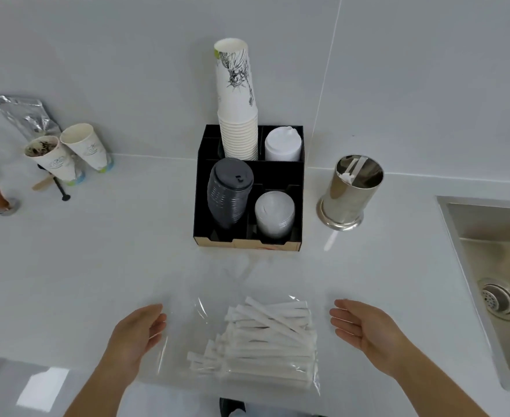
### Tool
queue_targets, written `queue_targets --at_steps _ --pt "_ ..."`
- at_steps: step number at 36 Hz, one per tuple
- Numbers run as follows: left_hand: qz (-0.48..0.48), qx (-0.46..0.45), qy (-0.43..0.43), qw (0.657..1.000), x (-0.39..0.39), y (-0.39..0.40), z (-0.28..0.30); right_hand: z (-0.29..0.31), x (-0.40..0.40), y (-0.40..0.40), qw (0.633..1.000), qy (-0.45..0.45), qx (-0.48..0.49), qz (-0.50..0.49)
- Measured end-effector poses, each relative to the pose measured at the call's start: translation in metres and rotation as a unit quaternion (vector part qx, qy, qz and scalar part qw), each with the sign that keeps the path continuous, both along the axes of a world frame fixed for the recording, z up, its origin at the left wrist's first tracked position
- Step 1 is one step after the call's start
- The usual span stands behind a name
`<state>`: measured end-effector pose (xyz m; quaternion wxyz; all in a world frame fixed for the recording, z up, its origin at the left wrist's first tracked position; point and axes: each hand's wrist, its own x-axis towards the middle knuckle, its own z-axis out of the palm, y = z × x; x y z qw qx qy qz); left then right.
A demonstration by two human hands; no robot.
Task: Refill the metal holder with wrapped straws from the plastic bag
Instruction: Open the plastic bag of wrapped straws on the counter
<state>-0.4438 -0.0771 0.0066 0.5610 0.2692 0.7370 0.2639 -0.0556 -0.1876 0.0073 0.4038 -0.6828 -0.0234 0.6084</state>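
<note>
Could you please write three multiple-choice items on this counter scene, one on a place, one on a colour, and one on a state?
1. Where does the shiny cylindrical metal holder stand?
A. Right of the black compartment organiser
B. Inside the sink
C. Left of the paper cups

2. What colour is the stack of lids in the organiser's front left compartment?
A. Red
B. Dark grey
C. Green

3. How are the two hands placed?
A. Both grip the holder
B. One lifts a cup
C. Both open, either side of the clear plastic bag of white wrapped straws

Answers: 1 A, the holder stands on the counter just right of the organiser. 2 B, the lids look dark grey. 3 C, the left hand and right hand show relaxed fingers and hold nothing.
</note>
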Motion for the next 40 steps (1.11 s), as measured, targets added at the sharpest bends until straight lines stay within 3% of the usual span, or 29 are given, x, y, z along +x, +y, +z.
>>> queue_targets --at_steps 8,11,16,20,24,28,32,40 --pt "-0.149 0.016 0.06 0.987 -0.001 0.018 -0.025 -0.01 -0.054 -0.014 0.991 -0.078 -0.049 0.098" --pt "-0.182 0.015 0.054 0.982 -0.001 0.021 -0.032 -0.017 -0.075 -0.011 0.989 -0.105 -0.058 0.082" --pt "-0.218 0.044 0.084 0.971 -0.004 0.025 -0.046 -0.033 -0.092 -0.001 0.959 -0.257 -0.074 0.096" --pt "-0.25 0.098 0.156 0.951 -0.001 0.022 -0.051 -0.037 -0.097 0.004 0.937 -0.315 -0.078 0.126" --pt "-0.255 0.17 0.192 0.932 0.001 0.017 -0.054 -0.034 -0.101 -0.002 0.944 -0.311 -0.038 0.101" --pt "-0.261 0.203 0.204 0.921 0.009 0.012 -0.057 -0.029 -0.105 -0.013 0.97 -0.242 0.027 0.022" --pt "-0.278 0.216 0.191 0.916 0.023 0.007 -0.057 -0.028 -0.094 -0.027 0.951 -0.306 0.018 0.03" --pt "-0.301 0.217 0.123 0.92 0.087 -0.015 -0.046 -0.014 -0.04 -0.064 0.947 -0.317 0.028 -0.042"
